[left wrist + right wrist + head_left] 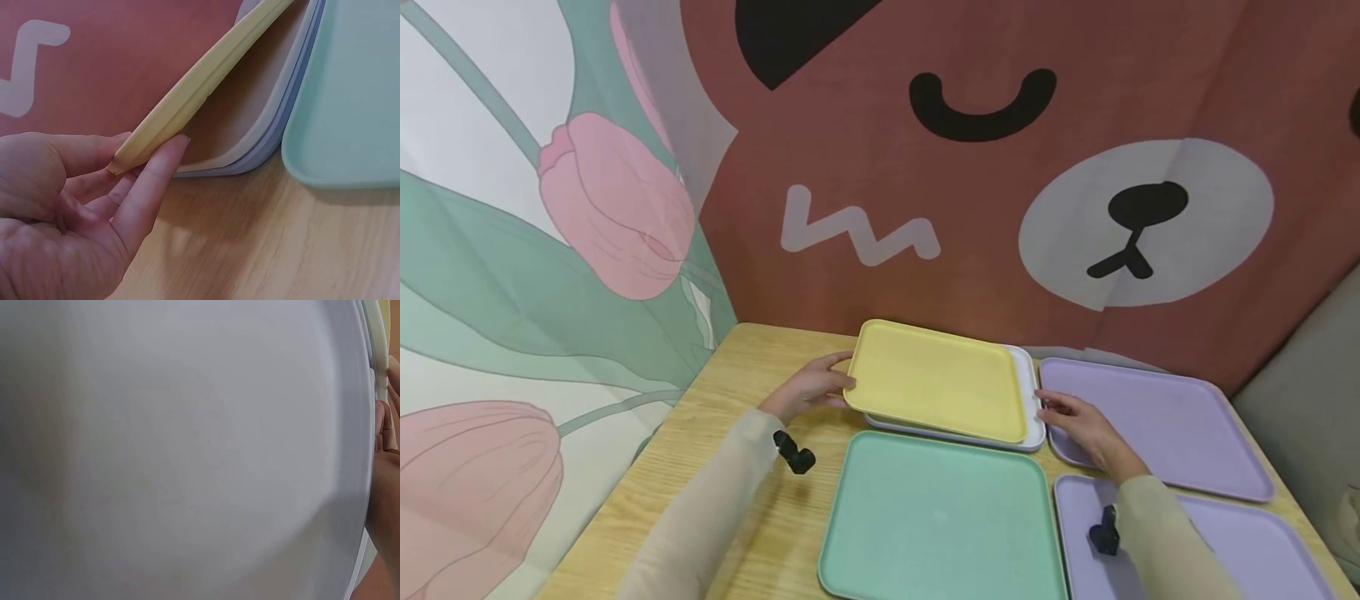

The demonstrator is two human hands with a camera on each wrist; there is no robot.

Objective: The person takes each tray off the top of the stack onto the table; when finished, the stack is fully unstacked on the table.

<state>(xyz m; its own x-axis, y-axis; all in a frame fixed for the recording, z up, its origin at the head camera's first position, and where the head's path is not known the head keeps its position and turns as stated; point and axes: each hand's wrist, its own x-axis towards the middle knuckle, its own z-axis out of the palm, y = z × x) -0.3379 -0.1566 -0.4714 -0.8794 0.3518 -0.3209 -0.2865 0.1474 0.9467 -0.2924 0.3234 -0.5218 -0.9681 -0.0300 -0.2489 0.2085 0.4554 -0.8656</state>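
A yellow tray [936, 379] lies at a slant over a white tray [1032, 400], its left end raised. My left hand [808, 387] pinches that raised end; the left wrist view shows the thumb on the underside of the yellow rim [150, 140] and fingers on the other side. Beneath it, stacked rims [250, 156] show a pale layer over a bluish one. My right hand [1086, 425] is at the white tray's right edge, fingertips at the rim and fingers mostly straight. In the right wrist view, a pale tray surface [206, 444] covers most of that hand.
A green tray [943, 517] lies in front of the stack on the wooden table [737, 367]. Two purple trays lie to the right, a back one [1165, 425] and a front one [1247, 542]. A printed bear curtain [850, 283] hangs close behind the table.
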